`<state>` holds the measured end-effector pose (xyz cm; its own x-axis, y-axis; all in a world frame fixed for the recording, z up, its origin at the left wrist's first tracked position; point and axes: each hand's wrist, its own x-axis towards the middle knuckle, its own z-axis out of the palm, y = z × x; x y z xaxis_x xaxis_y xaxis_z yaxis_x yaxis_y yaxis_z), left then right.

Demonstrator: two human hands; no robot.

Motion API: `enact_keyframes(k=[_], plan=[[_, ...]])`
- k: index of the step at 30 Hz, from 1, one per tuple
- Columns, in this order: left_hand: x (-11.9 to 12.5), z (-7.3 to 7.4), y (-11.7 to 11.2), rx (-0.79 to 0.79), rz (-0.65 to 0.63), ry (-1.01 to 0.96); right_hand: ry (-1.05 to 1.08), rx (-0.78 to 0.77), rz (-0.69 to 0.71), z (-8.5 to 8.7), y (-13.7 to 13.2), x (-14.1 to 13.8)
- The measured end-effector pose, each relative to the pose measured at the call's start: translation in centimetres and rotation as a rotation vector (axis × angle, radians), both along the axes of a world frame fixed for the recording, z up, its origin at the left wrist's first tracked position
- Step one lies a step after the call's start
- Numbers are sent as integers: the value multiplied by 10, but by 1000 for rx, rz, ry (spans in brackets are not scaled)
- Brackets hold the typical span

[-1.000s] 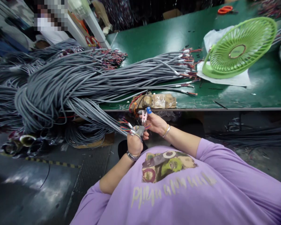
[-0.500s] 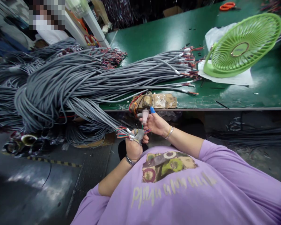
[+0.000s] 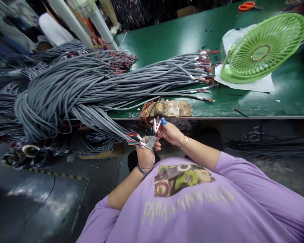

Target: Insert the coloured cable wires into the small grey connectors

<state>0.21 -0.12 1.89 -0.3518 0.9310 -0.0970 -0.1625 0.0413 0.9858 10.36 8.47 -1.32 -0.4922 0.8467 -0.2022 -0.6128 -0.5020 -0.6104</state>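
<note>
My left hand (image 3: 145, 157) is closed around the ends of several grey cables, its thumb wrapped in grey tape. Thin coloured wires (image 3: 135, 139) fan out of the stripped cable ends, with white sleeves beside them. Close by, my right hand (image 3: 173, 135) has a blue cover on one fingertip. It grips a small tool with two pale pink arms in a V (image 3: 156, 126), whose exact kind I cannot make out. The tool stands over wire tips (image 3: 160, 136) that stick out past my left thumb. My right fingers are partly hidden behind it.
On the green table (image 3: 162, 37) lies a large heap of grey cables (image 3: 91, 84). A wooden block (image 3: 178, 108) with a metal piece sits at the front edge. A green fan (image 3: 259, 52) stands at right; orange-handled scissors (image 3: 246, 6) lie far back.
The pink tool in my right hand has turned, so its two arms now show spread apart. My left hand has shifted very slightly, still holding the cable ends.
</note>
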Motion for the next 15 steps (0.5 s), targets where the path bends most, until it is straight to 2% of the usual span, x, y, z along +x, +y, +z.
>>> enact_keyframes(k=[4, 7, 15], plan=[[-1, -3, -1, -2, 3, 6, 33, -129, 79, 6, 3, -3], [-1, -5, -1, -2, 8, -3, 55, -199, 60, 11, 5, -5], [-3, -9, -1, -11, -3, -2, 74, -211, 37, 11, 4, -8]])
